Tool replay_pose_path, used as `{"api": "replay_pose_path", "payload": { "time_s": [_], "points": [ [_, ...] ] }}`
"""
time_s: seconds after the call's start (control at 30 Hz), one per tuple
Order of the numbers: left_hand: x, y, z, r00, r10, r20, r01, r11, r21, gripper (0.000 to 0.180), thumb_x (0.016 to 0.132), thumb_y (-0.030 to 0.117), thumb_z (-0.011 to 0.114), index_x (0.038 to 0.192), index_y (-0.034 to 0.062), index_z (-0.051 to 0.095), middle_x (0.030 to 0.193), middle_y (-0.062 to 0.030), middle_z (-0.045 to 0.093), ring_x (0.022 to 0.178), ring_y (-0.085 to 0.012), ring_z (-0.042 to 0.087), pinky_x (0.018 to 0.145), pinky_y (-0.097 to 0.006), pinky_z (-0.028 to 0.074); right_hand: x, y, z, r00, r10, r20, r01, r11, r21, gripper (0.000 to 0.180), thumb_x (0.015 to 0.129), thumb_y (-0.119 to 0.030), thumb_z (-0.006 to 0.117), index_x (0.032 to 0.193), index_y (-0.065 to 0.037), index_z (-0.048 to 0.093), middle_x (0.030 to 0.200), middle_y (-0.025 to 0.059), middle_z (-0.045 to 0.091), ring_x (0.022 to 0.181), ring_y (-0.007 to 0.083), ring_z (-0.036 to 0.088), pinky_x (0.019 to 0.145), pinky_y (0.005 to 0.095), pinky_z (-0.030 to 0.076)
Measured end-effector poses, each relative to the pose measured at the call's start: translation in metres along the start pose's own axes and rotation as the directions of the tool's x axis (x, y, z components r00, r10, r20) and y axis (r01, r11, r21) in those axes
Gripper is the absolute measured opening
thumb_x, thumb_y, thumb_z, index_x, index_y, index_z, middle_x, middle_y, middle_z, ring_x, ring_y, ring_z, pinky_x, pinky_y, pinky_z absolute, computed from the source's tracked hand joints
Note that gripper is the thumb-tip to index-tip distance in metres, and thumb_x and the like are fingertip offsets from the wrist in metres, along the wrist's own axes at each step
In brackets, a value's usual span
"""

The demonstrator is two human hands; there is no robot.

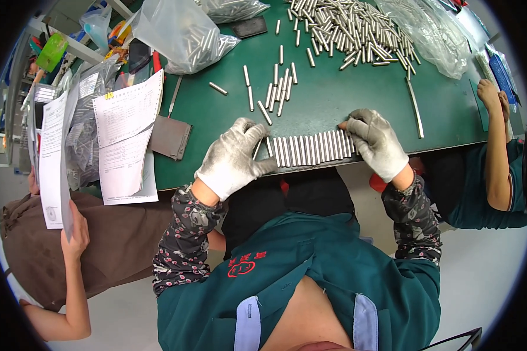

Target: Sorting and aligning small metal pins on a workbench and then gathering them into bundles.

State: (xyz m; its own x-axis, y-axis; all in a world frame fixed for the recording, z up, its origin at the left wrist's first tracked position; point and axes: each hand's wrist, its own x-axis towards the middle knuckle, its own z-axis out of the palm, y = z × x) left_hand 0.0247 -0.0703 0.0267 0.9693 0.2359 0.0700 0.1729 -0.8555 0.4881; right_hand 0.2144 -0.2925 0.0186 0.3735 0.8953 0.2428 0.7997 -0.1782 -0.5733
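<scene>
Seen from above, the row of metal pins (pixel 310 149) lies along the green surface's (pixel 357 99) near edge, each pin pointing away, left hand (pixel 235 157) curled loosely at one end, right hand (pixel 376 140) bent-fingered pressing the other.

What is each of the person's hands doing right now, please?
Left hand: gloved, fingers curled at the left end of the pin row; whether it grips a pin cannot be told.
Right hand: gloved, fingers curled, pressing against the row's right end.
</scene>
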Motion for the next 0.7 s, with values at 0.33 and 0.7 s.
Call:
{"api": "replay_pose_path", "payload": {
  "time_s": [0.33,0.7],
  "points": [
    [-0.003,0.011,0.006,0.999,-0.023,0.050,0.025,0.999,-0.045,0.061,0.053,0.013,0.081,0.110,0.0063,0.058,0.110,-0.0143,0.052,0.086,-0.0273,0.059,0.072,-0.034,0.051,-0.002,-0.010,-0.003,0.987,0.046,0.152,-0.026,0.991,-0.130,0.059,0.058,-0.026,0.076,0.112,-0.007,0.061,0.109,0.0143,0.053,0.099,0.0325,0.051,0.086,0.0405,0.044],
    [0.000,0.017,0.017,0.998,0.041,0.046,-0.036,0.994,-0.103,0.061,0.054,0.008,0.081,0.111,0.0053,0.058,0.106,-0.0131,0.052,0.084,-0.0248,0.058,0.069,-0.032,0.051,-0.018,0.005,-0.007,0.996,0.038,0.075,-0.035,0.998,-0.046,0.060,0.058,-0.020,0.076,0.114,-0.005,0.060,0.111,0.0156,0.054,0.101,0.0334,0.051,0.088,0.0397,0.043]
  ]
}}
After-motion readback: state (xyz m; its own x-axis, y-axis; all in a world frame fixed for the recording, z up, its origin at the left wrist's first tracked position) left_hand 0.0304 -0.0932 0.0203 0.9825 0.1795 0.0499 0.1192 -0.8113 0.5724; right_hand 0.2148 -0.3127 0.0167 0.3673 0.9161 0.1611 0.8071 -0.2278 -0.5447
